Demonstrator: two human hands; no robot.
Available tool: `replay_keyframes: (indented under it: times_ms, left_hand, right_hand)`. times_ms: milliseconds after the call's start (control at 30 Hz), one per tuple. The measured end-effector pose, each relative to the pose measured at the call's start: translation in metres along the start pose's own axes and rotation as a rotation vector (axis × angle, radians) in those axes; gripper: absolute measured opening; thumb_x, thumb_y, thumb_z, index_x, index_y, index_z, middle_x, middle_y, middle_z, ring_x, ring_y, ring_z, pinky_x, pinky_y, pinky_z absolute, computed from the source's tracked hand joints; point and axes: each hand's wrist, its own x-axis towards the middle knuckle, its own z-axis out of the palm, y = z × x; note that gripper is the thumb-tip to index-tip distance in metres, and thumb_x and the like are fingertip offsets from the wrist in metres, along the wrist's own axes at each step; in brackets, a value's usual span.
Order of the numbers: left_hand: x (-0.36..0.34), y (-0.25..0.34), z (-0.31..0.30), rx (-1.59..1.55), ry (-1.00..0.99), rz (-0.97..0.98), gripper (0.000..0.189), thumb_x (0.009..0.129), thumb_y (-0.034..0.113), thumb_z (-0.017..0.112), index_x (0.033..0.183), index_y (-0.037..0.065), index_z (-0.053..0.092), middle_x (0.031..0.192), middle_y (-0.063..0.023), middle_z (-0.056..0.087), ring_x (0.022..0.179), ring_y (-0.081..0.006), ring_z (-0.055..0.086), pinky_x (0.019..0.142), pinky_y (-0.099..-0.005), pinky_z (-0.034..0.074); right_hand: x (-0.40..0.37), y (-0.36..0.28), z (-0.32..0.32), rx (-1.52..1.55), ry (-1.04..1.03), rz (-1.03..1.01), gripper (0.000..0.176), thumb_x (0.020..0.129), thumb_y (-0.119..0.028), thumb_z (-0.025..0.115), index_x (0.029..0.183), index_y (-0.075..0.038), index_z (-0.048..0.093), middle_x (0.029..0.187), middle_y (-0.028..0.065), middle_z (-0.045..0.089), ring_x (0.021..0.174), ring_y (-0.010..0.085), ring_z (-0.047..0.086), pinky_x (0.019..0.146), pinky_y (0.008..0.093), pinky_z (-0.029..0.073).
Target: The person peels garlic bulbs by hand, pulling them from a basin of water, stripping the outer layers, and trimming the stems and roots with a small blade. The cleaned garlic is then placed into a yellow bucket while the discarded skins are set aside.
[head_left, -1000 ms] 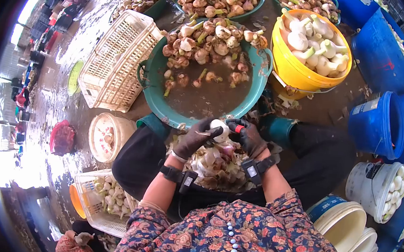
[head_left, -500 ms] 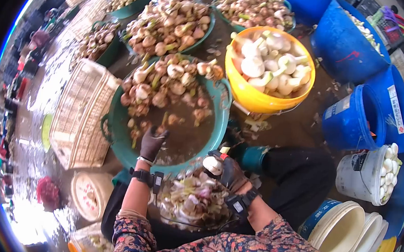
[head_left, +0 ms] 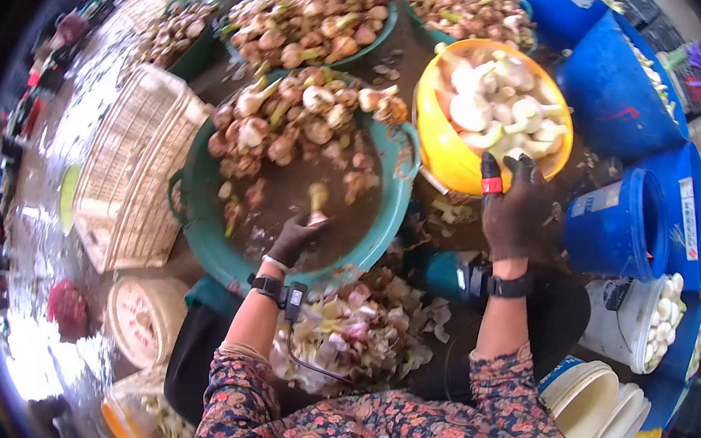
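Observation:
My left hand (head_left: 297,238), in a dark glove, is closed on a garlic bulb (head_left: 317,216) with its stem pointing away from me. It is over the near part of a green tub (head_left: 404,182), whose far side is heaped with unpeeled garlic (head_left: 292,122). My right hand (head_left: 516,213), also gloved and with red tape round one finger, is at the near rim of a yellow bucket (head_left: 447,162). Its fingers are apart and nothing shows in them. Pale, cleaned garlic bulbs (head_left: 502,103) fill that bucket.
Garlic skins and trimmings (head_left: 358,328) are piled between my legs. Stacked wicker baskets (head_left: 134,167) stand at left. Blue buckets (head_left: 617,217) and a white bucket of garlic (head_left: 629,318) line the right side. More heaped tubs (head_left: 317,24) stand beyond.
My right hand has moved from above the trimmings to the yellow bucket, and the white bulb it held is gone from it. My left hand has shifted right and taken hold of a garlic bulb.

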Motion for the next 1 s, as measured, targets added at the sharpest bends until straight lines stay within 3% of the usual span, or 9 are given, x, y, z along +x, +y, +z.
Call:
replay_keyframes:
  times_ms: [67,133,200,267,567,667,800,900,1000]
  left_hand:
    - [-0.034,0.027,0.024,0.035,-0.111,0.092,0.037,0.079,0.017,0.069,0.109,0.0,0.056,0.09,0.0019,0.059,0.079,-0.007,0.053,0.07,-0.023,0.046]
    - [-0.073,0.052,0.052,0.132,-0.196,0.243,0.041,0.078,0.018,0.072,0.109,-0.002,0.056,0.092,0.0015,0.06,0.082,-0.007,0.052,0.073,-0.0239,0.045]
    - [-0.1,0.068,0.072,0.238,-0.182,0.348,0.04,0.076,0.018,0.072,0.108,-0.001,0.057,0.093,-0.0013,0.061,0.083,-0.0079,0.053,0.074,-0.0248,0.045]
    - [-0.118,0.07,0.077,0.482,-0.115,0.49,0.04,0.072,0.018,0.075,0.105,0.001,0.06,0.094,-0.0111,0.064,0.084,-0.0124,0.058,0.077,-0.0278,0.047]
    - [-0.164,0.077,0.09,0.62,-0.037,0.409,0.049,0.067,0.016,0.079,0.108,-0.002,0.059,0.091,-0.0073,0.064,0.081,-0.0105,0.058,0.074,-0.0269,0.049]
    - [-0.167,0.068,0.092,0.246,-0.117,0.252,0.043,0.07,0.01,0.076,0.106,-0.003,0.059,0.096,-0.0055,0.063,0.084,-0.011,0.058,0.076,-0.0261,0.049]
    - [-0.166,0.044,0.114,-0.032,0.035,0.3,0.042,0.073,0.008,0.073,0.109,-0.003,0.055,0.097,-0.0052,0.062,0.086,-0.0117,0.058,0.08,-0.0272,0.048]
    - [-0.169,0.039,0.115,0.478,0.272,0.567,0.064,0.065,0.018,0.08,0.118,0.0,0.049,0.112,-0.0122,0.056,0.102,-0.0215,0.054,0.091,-0.0358,0.041]
    - [-0.174,0.055,0.108,1.017,0.584,0.756,0.067,0.061,0.028,0.079,0.118,0.006,0.052,0.113,-0.0143,0.055,0.111,-0.0346,0.046,0.097,-0.0451,0.034]
  right_hand:
    - [-0.033,-0.034,0.007,0.507,0.021,0.181,0.042,0.079,-0.041,0.065,0.091,-0.001,0.062,0.09,0.0202,0.059,0.086,0.0365,0.057,0.073,0.0417,0.044]
    - [-0.1,-0.061,0.037,0.706,-0.499,0.293,0.04,0.077,-0.045,0.067,0.078,-0.005,0.066,0.071,0.0198,0.062,0.068,0.0365,0.061,0.062,0.042,0.047]
    - [-0.133,-0.076,0.045,0.762,-0.669,0.382,0.042,0.075,-0.048,0.067,0.077,-0.006,0.066,0.067,0.0193,0.061,0.066,0.0378,0.06,0.057,0.0408,0.047]
    - [-0.148,-0.08,0.042,0.778,-0.619,0.335,0.037,0.08,-0.041,0.064,0.072,-0.005,0.064,0.063,0.0183,0.059,0.06,0.0358,0.059,0.054,0.0419,0.045]
    - [-0.165,-0.066,0.01,0.881,-0.592,0.144,0.032,0.088,-0.029,0.056,0.075,-0.001,0.063,0.059,0.0132,0.059,0.052,0.0261,0.056,0.05,0.0359,0.041]
    - [-0.171,-0.06,0.001,1.37,-0.983,0.778,0.03,0.089,-0.035,0.055,0.089,-0.007,0.064,0.069,-0.0048,0.054,0.056,0.0055,0.049,0.049,0.0238,0.039]
    - [-0.158,-0.071,-0.032,1.524,-1.238,1.279,0.037,0.089,-0.043,0.052,0.1,-0.01,0.061,0.07,-0.0019,0.058,0.058,0.0077,0.054,0.052,0.0231,0.043]
    - [-0.179,-0.047,0.003,1.823,-1.404,1.14,0.04,0.088,-0.042,0.054,0.108,-0.007,0.059,0.078,0.001,0.063,0.065,0.0105,0.059,0.056,0.025,0.046]
    - [-0.182,-0.043,0.016,1.489,-1.266,0.803,0.043,0.087,-0.037,0.058,0.114,-0.005,0.057,0.08,0.0015,0.062,0.067,0.0113,0.056,0.059,0.0259,0.045]
